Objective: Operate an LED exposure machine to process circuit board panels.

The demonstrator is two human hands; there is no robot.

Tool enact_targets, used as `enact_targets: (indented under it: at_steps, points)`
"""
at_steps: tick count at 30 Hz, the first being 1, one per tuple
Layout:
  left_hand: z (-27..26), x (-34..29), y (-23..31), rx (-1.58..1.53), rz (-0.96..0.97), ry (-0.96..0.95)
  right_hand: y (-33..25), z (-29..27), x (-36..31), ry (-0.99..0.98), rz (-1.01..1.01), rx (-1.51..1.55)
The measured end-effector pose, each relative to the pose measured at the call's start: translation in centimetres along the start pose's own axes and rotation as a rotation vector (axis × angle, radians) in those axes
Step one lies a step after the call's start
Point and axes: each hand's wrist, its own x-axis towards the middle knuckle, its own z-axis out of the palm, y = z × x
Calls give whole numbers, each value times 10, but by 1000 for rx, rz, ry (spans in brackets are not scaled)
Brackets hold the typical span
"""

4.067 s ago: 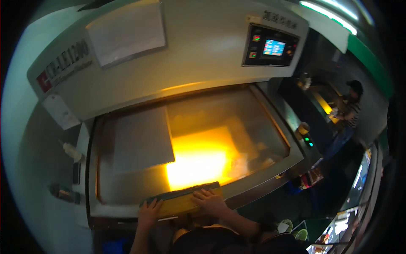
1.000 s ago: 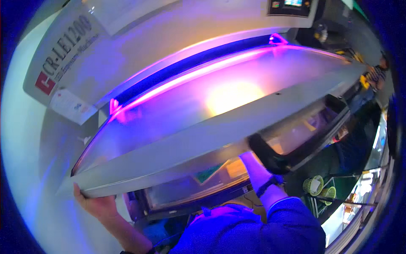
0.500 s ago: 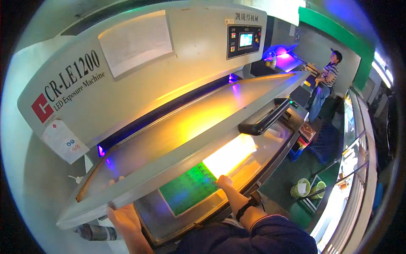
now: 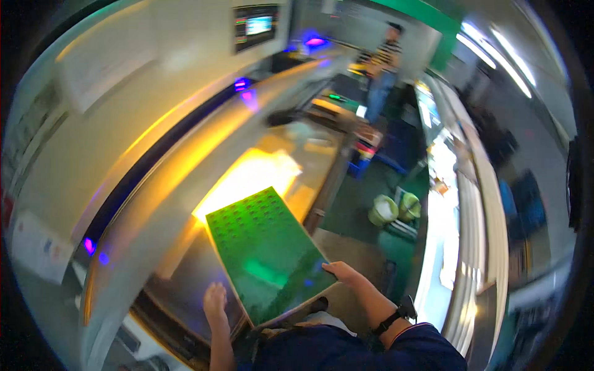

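Observation:
A green circuit board panel (image 4: 266, 247), with rows of dark spots toward its far end, slants above the near part of the exposure machine's bed (image 4: 189, 303). My right hand (image 4: 340, 272) grips its right edge, thumb on top and the other fingers hidden beneath. Left of the panel, my left hand (image 4: 215, 303) is raised, apart from the panel and holding nothing; its fingers point upward and are slightly blurred. Behind the panel's far end, a brightly glowing rectangle (image 4: 247, 179) lies on the bed. The machine's lid (image 4: 154, 216) stands tilted up along the left.
A control screen (image 4: 258, 25) is on the machine's body. At the far end stands a person in a striped shirt (image 4: 387, 55). Two light green bins (image 4: 385, 210) are on the floor to the right, before a long bright lit bench (image 4: 439, 229).
The green panel has come up off the bed, turned and moved toward me in my right hand. My left hand has left the lid's edge. The view has swung right.

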Motion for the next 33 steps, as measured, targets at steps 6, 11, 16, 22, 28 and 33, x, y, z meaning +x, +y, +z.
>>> enact_targets:
  at_steps: [6, 11, 16, 22, 28, 33]
  points:
    - [-19, -79, -148, 454, -4, -532, 76, -24, -189, 454, -110, 423]
    - [67, -100, -155, 585, -500, -934, 202, -6, -254, 1017, -263, 781]
    - [201, -127, -149, 531, -632, -1054, 271, -3, -302, 837, -15, 1109]
    - [308, -173, -145, 820, -397, -1128, 339, -21, -313, 902, -307, 1738]
    - [357, -177, -169, 1009, -373, -1426, 322, -63, -376, 621, -258, 1484]
    - [393, -189, -154, 1058, -432, -1451, 212, -104, -414, 1106, -687, 946]
